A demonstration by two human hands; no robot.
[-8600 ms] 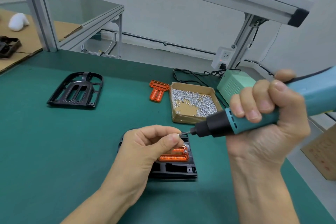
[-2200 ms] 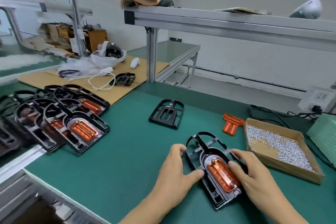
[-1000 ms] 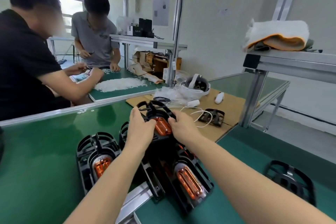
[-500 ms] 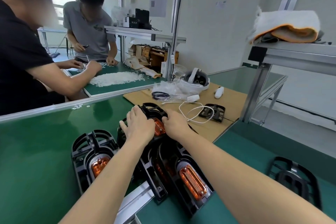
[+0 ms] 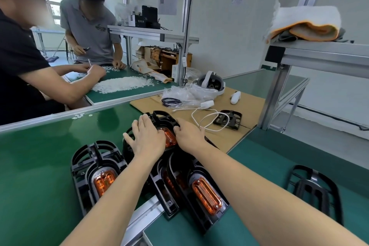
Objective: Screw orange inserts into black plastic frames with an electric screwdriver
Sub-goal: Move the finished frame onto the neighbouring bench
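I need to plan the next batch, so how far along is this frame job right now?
Done: finished frames with orange inserts lie stacked, such as the near one and another. In hand: left hand and right hand rest on the top frame. Left: the empty frame at right has no insert.

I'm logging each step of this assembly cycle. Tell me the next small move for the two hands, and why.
Probably lift both hands off and pull back toward the empty black frame at right. The left hand lies flat and the right hand rests on the finished frame, whose orange insert is already seated, and it sits down among the other finished frames.
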